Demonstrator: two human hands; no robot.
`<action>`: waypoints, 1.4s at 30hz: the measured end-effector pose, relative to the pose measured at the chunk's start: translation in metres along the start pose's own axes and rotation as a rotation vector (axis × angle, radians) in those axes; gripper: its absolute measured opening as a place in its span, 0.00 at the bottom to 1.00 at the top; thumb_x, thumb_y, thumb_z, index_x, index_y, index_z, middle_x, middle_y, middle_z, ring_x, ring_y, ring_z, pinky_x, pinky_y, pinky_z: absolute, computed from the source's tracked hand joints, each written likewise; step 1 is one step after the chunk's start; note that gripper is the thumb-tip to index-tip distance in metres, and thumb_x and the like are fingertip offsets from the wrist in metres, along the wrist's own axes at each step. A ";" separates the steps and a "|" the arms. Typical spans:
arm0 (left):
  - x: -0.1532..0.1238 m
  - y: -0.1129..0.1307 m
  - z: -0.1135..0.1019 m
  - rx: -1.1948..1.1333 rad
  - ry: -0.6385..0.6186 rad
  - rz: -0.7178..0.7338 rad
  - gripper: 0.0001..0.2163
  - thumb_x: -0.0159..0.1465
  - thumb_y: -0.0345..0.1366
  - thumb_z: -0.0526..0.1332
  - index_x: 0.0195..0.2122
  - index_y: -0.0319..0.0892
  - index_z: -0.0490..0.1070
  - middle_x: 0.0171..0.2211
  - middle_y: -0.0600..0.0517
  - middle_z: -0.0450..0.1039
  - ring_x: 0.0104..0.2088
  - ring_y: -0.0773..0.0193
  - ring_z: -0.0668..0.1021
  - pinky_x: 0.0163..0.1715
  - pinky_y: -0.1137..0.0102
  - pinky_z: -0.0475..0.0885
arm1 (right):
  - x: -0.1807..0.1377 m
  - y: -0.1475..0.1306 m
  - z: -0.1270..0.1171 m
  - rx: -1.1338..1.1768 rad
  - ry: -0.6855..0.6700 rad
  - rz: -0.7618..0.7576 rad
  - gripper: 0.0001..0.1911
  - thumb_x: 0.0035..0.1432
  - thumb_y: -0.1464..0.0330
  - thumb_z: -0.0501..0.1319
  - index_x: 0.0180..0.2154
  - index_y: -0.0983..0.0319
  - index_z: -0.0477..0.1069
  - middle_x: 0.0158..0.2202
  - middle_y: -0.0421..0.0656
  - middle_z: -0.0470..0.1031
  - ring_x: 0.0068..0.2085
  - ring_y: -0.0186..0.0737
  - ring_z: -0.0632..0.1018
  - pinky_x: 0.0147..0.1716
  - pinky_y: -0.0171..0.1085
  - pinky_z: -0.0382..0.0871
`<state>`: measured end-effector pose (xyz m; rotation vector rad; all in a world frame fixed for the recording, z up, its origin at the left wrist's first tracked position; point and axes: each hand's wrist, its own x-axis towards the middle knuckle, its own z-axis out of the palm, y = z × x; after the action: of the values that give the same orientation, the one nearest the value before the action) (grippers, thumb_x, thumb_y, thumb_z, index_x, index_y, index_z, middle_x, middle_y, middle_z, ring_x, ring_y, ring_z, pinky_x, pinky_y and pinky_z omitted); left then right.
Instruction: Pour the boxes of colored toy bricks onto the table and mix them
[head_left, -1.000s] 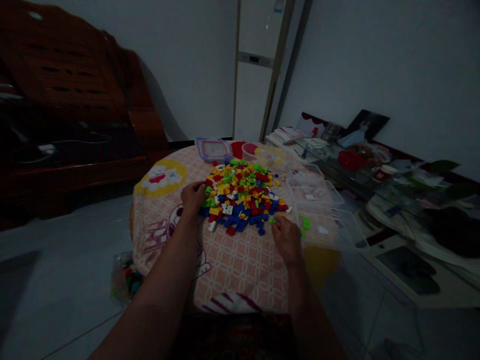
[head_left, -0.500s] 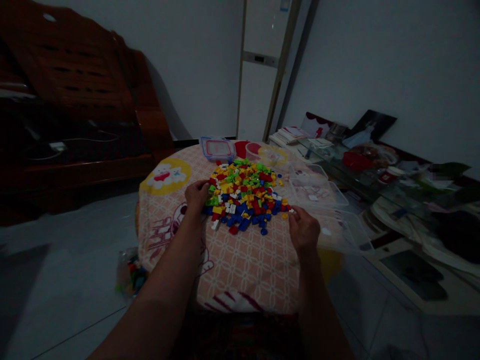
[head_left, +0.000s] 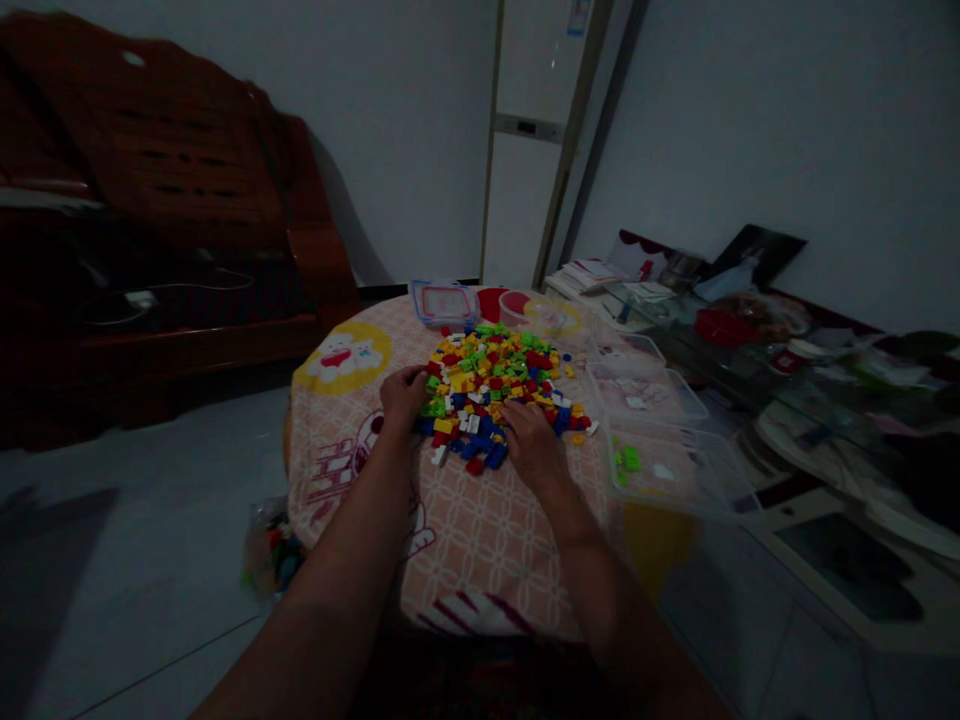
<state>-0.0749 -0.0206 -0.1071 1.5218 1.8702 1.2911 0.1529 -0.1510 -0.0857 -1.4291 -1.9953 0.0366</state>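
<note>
A heap of small toy building blocks (head_left: 487,375) in red, yellow, green, blue and white lies in the middle of a cloth-covered table. At its left edge is my left hand (head_left: 403,396), fingers bent inward with their tips against the blocks. Whatever they pinch is too small and dark to make out. My right hand (head_left: 535,446) reaches over the front of the heap, its fingers extended and apart among the blue and yellow blocks. Several green blocks (head_left: 627,459) sit in a clear plastic container (head_left: 697,470) to the right.
More clear containers (head_left: 679,395) stand along the table's right side. A blue-rimmed lidded box (head_left: 444,303) and a round tub (head_left: 514,307) are behind the heap. A bag of blocks (head_left: 274,550) rests on the floor at left. A cluttered glass table (head_left: 750,370) stands to the right.
My right hand has moved left from the heap's right edge to its front middle. Green blocks in the right container now show. My left hand keeps its place by the heap.
</note>
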 end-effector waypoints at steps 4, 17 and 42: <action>0.000 0.000 -0.001 -0.008 -0.002 0.007 0.16 0.61 0.36 0.59 0.46 0.40 0.83 0.44 0.46 0.83 0.47 0.54 0.82 0.51 0.66 0.73 | -0.014 0.005 0.002 0.059 0.076 -0.086 0.19 0.59 0.80 0.55 0.45 0.62 0.80 0.52 0.50 0.80 0.52 0.46 0.76 0.56 0.46 0.71; -0.001 0.001 0.000 0.003 -0.004 -0.016 0.16 0.62 0.35 0.59 0.47 0.41 0.82 0.45 0.47 0.83 0.48 0.55 0.82 0.51 0.67 0.73 | -0.009 0.040 0.006 -0.062 0.211 0.147 0.17 0.64 0.71 0.55 0.50 0.65 0.78 0.59 0.56 0.73 0.62 0.52 0.68 0.65 0.55 0.60; 0.001 -0.004 0.002 -0.008 -0.004 -0.022 0.17 0.61 0.36 0.59 0.48 0.41 0.82 0.45 0.46 0.83 0.47 0.55 0.82 0.51 0.66 0.73 | -0.009 0.041 0.013 -0.090 0.185 0.239 0.11 0.60 0.72 0.62 0.45 0.64 0.76 0.63 0.58 0.67 0.65 0.54 0.64 0.65 0.54 0.59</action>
<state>-0.0762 -0.0187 -0.1113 1.4943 1.8714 1.2831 0.1815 -0.1380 -0.1161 -1.6591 -1.6882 -0.0789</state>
